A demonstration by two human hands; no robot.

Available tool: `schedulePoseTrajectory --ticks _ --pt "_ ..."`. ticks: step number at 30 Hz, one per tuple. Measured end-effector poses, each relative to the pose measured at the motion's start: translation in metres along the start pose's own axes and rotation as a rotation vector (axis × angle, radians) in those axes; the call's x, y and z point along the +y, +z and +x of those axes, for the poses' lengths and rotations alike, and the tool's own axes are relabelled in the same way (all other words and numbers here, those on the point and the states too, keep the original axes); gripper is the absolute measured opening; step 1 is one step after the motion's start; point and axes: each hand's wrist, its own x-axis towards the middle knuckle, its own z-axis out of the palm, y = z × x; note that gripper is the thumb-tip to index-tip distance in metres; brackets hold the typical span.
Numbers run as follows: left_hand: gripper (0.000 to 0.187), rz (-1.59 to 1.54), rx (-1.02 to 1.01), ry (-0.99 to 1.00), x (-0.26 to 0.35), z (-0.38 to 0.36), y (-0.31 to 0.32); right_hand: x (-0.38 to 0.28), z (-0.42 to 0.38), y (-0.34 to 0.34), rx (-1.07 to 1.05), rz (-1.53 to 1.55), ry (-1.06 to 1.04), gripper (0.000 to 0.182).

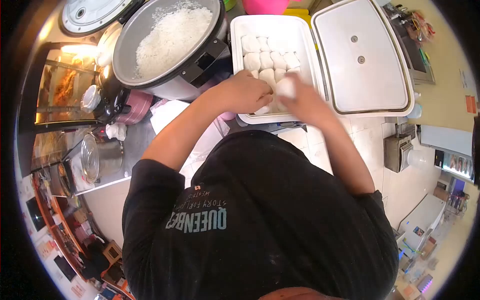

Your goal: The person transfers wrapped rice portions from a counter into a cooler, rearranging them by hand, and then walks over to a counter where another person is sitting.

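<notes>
A white foam box [239,45] stands in front of me, holding several white wrapped rice balls [264,59] in rows. My left hand [245,92] reaches over the near edge of the box, fingers curled at the rice balls in the front row. My right hand [300,97] is beside it and holds a white rice ball [285,86] above the box's near end. Whether the left hand grips anything is hidden by its own fingers.
The box's white lid [362,55] lies open to the right. A large rice cooker [167,42] full of cooked rice stands at the left, its lid [92,14] raised behind. White paper [170,117] lies below the cooker. A steel pot [100,157] sits far left.
</notes>
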Motion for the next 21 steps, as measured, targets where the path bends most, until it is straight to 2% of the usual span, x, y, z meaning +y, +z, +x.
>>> schedulePoseTrajectory --ticks 1,3,6,9,11,15,17,18,19,21 --pt "0.043 -0.038 0.036 -0.015 0.000 0.000 0.002 0.003 0.000 0.023 -0.025 -0.104 -0.053 0.066" --pt "0.035 -0.114 0.119 -0.053 -0.006 -0.003 0.008 0.007 0.003 0.038 -0.018 -0.107 -0.042 0.066" --pt "0.032 -0.178 0.963 0.119 -0.009 -0.023 0.033 -0.008 0.003 0.028 -0.074 -0.124 0.029 0.064" --pt "0.032 -0.211 1.034 0.151 -0.026 -0.064 0.059 -0.025 0.005 0.024 -0.097 -0.248 -0.037 0.064" --pt "0.032 -0.510 0.925 0.156 -0.035 -0.109 0.078 -0.017 0.012 0.032 -0.044 -0.240 0.015 0.062" --pt "0.023 -0.603 1.109 0.005 -0.102 -0.209 0.158 0.009 0.014 0.038 -0.003 -0.095 -0.160 0.068" --pt "0.019 -0.737 1.328 -0.415 -0.155 -0.254 0.209 0.006 0.013 0.043 0.052 -0.026 -0.162 0.069" --pt "0.022 -0.633 1.457 -0.642 -0.189 -0.274 0.236 0.002 0.011 0.045 0.099 -0.016 -0.152 0.070" --pt "0.026 -0.516 1.574 -0.869 -0.224 -0.291 0.260 -0.001 0.010 0.046 0.149 -0.004 -0.143 0.071" --pt "0.041 0.058 1.648 -1.421 -0.274 -0.315 0.285 -0.007 0.003 0.040 0.209 -0.038 -0.174 0.069"
